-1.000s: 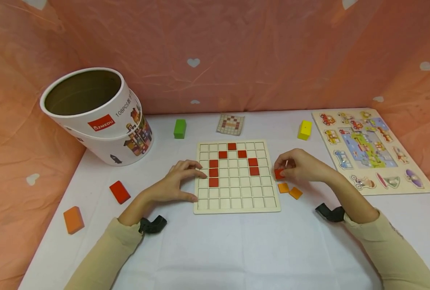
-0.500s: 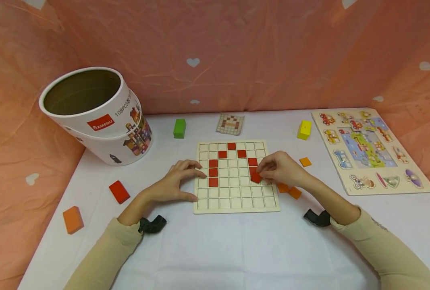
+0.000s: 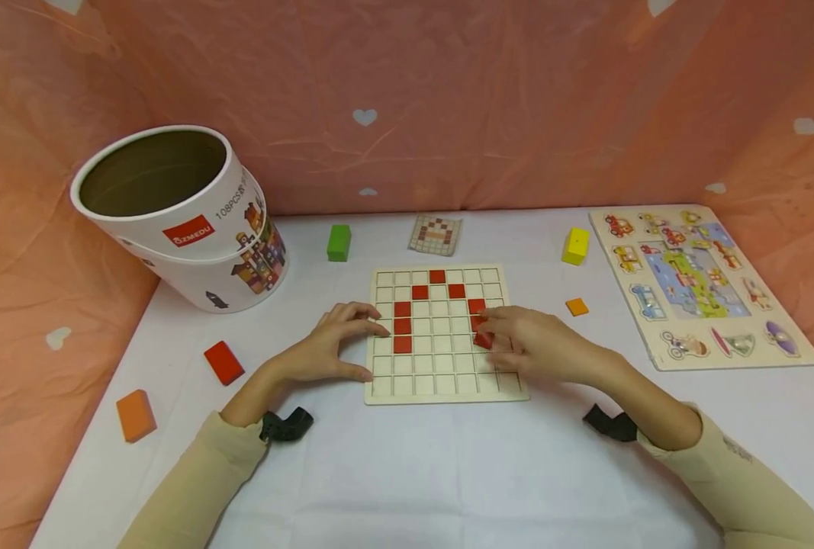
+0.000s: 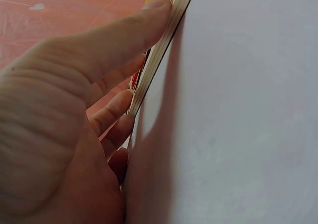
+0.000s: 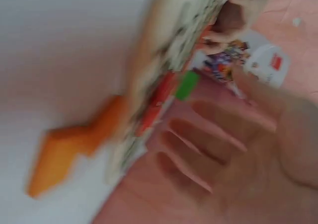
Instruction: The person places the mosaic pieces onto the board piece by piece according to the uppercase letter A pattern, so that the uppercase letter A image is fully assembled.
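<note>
A wooden grid board (image 3: pixel 441 381) lies flat at the table's middle, with several red tiles (image 3: pixel 403 326) set in it as an arch. My left hand (image 3: pixel 341 347) rests against the board's left edge (image 4: pixel 159 50), thumb (image 4: pixel 124 35) against its side and fingertips on the rim. My right hand (image 3: pixel 526 343) lies over the board's right side. Its fairly straight fingers press a slightly tilted red tile (image 3: pixel 483 340) below the arch's right column. The right wrist view is blurred and shows an open palm (image 5: pixel 238 149) beside the board and orange tiles (image 5: pixel 69 144).
An orange tile (image 3: pixel 577 306) lies right of the board. A green block (image 3: pixel 339 242), a pattern card (image 3: pixel 435 234) and a yellow block (image 3: pixel 575 245) sit behind it. A tilted cardboard tub (image 3: pixel 180 217), red block (image 3: pixel 224 362) and orange block (image 3: pixel 136 415) are left; a vehicle puzzle (image 3: pixel 702 282) is right.
My right hand carried a red tile from the table right of the board onto its right column and flattened over it. The left hand stayed put.
</note>
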The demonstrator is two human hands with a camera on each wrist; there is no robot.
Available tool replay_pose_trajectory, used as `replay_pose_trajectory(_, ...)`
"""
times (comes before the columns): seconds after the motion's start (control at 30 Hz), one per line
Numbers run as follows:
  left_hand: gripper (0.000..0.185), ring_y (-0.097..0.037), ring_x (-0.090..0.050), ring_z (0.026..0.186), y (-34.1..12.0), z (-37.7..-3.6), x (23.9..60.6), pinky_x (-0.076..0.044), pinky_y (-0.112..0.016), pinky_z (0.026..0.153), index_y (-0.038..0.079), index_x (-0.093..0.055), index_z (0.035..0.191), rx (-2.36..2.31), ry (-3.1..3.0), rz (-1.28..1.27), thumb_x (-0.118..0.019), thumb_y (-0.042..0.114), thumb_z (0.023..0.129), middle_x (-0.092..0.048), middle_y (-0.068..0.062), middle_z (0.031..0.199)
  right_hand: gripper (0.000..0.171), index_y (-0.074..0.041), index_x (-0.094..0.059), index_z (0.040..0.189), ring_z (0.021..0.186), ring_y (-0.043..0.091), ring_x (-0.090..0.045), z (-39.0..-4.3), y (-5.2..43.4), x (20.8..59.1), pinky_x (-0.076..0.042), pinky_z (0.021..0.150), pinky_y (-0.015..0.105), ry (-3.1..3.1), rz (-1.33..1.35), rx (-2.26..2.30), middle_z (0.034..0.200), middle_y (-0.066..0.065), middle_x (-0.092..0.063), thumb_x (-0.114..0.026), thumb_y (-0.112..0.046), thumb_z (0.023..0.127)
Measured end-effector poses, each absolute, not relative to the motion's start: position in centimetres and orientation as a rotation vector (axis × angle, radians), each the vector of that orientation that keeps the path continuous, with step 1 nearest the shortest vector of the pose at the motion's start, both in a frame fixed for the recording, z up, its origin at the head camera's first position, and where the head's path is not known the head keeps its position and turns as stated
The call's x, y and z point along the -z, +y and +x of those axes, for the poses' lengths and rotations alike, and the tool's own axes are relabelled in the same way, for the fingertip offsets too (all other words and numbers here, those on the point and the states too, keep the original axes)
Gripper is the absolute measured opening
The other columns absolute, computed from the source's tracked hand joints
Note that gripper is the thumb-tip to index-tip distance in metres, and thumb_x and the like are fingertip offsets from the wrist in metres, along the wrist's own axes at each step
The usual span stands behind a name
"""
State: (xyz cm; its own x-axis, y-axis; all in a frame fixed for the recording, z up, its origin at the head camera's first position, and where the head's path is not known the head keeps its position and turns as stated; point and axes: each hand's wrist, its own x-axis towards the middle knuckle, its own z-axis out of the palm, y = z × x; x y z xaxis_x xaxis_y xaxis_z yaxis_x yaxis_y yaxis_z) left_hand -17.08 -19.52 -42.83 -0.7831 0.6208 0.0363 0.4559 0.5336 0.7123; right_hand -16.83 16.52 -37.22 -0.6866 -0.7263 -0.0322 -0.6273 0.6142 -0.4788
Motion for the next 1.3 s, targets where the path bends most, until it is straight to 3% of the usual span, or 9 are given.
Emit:
replay_pose_trajectory(0.17, 0.06, -0.029, -0.03, 0.133, -19.6, -17.0, 42.8, -0.018, -0.057, 0.108, 0.019, -0.066, 0.127, -1.082, 2.554, 0.885, -0.089, 0.03, 0.073, -0.042, -0.006, 0.143, 0.072, 0.01, -0.047, 0.141, 0.143, 0.04, -0.031, -15.0, 16.4, 37.0, -0.03, 0.111, 0.056, 2.461, -1.249, 0.444, 0.154, 0.025, -0.035, -0.078, -0.027, 0.087)
replay_pose_trajectory(0.53, 0.061, -0.029, -0.03, 0.133, -19.6, -17.0, 42.8, -0.018, -0.057, 0.108, 0.019, -0.066, 0.127, -1.084, 2.554, 0.884, -0.09, 0.03, 0.072, -0.042, -0.006, 0.144, 0.077, 0.004, -0.038, 0.149, 0.147, 0.032, -0.026, -14.6, 16.9, 37.3, -0.027, 0.113, 0.052, 2.357, -1.147, 0.603, 0.158, 0.016, -0.032, -0.076, -0.025, 0.089)
replay_pose_trajectory(0.7, 0.061, -0.03, -0.031, 0.133, -19.6, -17.0, 42.7, -0.018, -0.058, 0.108, 0.019, -0.066, 0.127, -1.084, 2.556, 0.895, -0.09, 0.03, 0.072, -0.043, -0.007, 0.143, 0.063, 0.003, -0.046, 0.146, 0.142, 0.034, -0.037, -16.2, 18.2, 37.3, -0.031, 0.11, 0.053, 2.386, -1.082, 0.838, 0.152, 0.016, -0.043, -0.073, -0.012, 0.091)
replay_pose_trajectory(0.87, 0.061, -0.028, -0.03, 0.133, -19.6, -17.2, 42.8, -0.017, -0.057, 0.109, 0.019, -0.065, 0.127, -1.081, 2.549, 0.895, -0.09, 0.029, 0.073, -0.042, -0.005, 0.143, 0.035, 0.005, -0.064, 0.124, 0.12, 0.038, -0.056, -19.9, 21.7, 37.9, -0.042, 0.1, 0.057, 2.536, -0.918, 1.103, 0.125, 0.019, -0.065, -0.069, 0.002, 0.09)
replay_pose_trajectory(1.0, 0.06, -0.028, -0.029, 0.134, -19.6, -17.2, 42.9, -0.017, -0.056, 0.109, 0.019, -0.065, 0.128, -1.08, 2.537, 0.893, -0.089, 0.03, 0.073, -0.042, -0.005, 0.144, 0.028, 0.005, -0.067, 0.114, 0.1, 0.028, -0.061, -22.0, 25.5, 38.6, -0.05, 0.09, 0.038, 2.617, -0.846, 1.142, 0.111, 0.017, -0.068, -0.071, 0.006, 0.087)
replay_pose_trajectory(1.13, 0.061, -0.03, -0.03, 0.133, -19.5, -17.1, 42.7, -0.018, -0.058, 0.108, 0.019, -0.065, 0.127, -1.085, 2.538, 0.9, -0.089, 0.031, 0.073, -0.042, -0.007, 0.143, 0.032, 0.002, -0.067, 0.115, 0.098, 0.015, -0.06, -22.9, 28.2, 39.3, -0.046, 0.085, 0.017, 2.573, -0.822, 1.158, 0.111, 0.015, -0.069, -0.074, 0.004, 0.085)
replay_pose_trajectory(1.3, 0.06, -0.032, -0.03, 0.133, -19.5, -17.0, 42.5, -0.018, -0.059, 0.107, 0.018, -0.065, 0.127, -1.094, 2.537, 0.904, -0.089, 0.032, 0.073, -0.042, -0.007, 0.143, 0.034, 0.0, -0.068, 0.116, 0.097, 0.008, -0.058, -23.3, 29.5, 40.0, -0.045, 0.079, 0.017, 2.556, -0.771, 1.164, 0.11, 0.016, -0.07, -0.077, 0.002, 0.083)
